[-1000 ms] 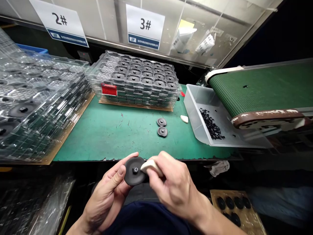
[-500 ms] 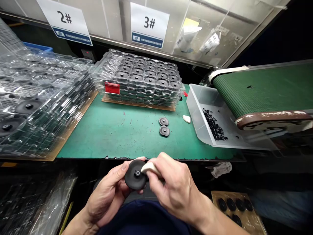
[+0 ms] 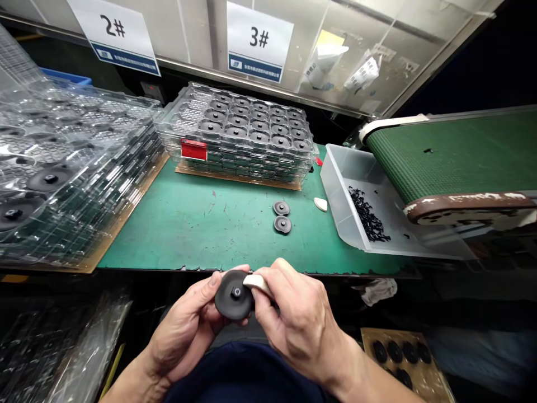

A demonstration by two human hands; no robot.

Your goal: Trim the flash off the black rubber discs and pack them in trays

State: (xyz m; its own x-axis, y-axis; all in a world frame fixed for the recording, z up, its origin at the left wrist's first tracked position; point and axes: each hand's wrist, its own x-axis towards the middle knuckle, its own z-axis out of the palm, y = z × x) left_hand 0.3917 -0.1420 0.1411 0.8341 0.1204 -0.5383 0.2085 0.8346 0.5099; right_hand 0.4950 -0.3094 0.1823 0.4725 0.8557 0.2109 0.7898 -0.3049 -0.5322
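A round black disc (image 3: pixel 230 302) with a small raised post at its centre is gripped along its left side by my left hand (image 3: pixel 191 322). My right hand (image 3: pixel 296 319) pinches a white, curved pad (image 3: pixel 257 282), and its tip lies against the disc's upper right rim. What the pad is made of I cannot tell. Two more black discs, a rear one (image 3: pixel 281 208) and a front one (image 3: pixel 282 225), lie on the green table mat (image 3: pixel 201 224). Another white pad (image 3: pixel 320 204) rests to their right.
Stacked clear trays (image 3: pixel 243 162) with black discs stand at the back, and a second stack (image 3: pixel 84 207) is at left. A translucent bin (image 3: pixel 342 224) holds small black pieces beneath a green conveyor belt (image 3: pixel 461 151). Below right, a brown board (image 3: pixel 384 355) bears several discs.
The white pad in my right hand has shifted up from near the disc's central post to its upper right rim. My left hand still holds the disc.
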